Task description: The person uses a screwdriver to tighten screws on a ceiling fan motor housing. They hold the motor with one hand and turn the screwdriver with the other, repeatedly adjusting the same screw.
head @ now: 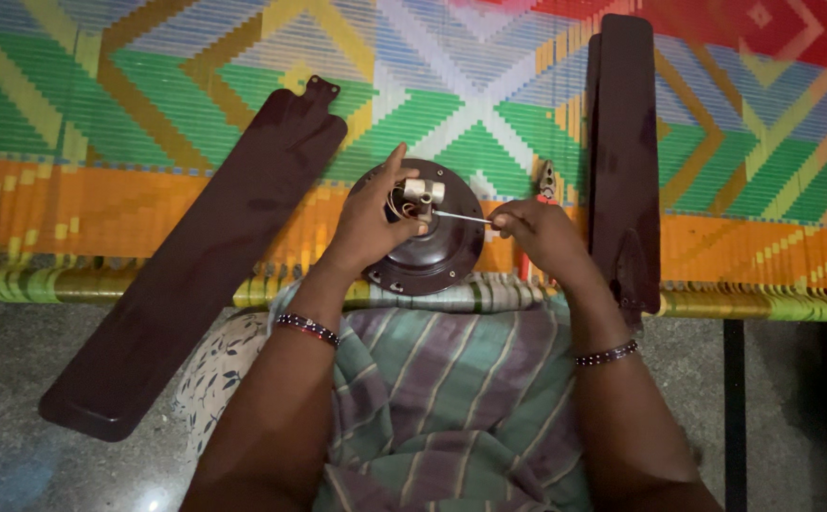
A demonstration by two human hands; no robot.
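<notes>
A striped cloth (451,398) was spread over the lap nearest the camera, and both forearms were extended over it toward a dark round fan motor housing (428,232) set at the edge of a bright woven mat (243,57). The left hand (371,223) was laid against the housing's left side, fingers curled about it and thumb raised, so that it was steadied. The right hand (537,232) was closed narrowly on a thin pale pin (463,218), whose tip was directed at the central shaft (423,192). The step would probably be best served if the housing were kept braced and the pin held level. One fan blade (195,256) was laid left of the left hand, another (622,161) just beyond the right.
</notes>
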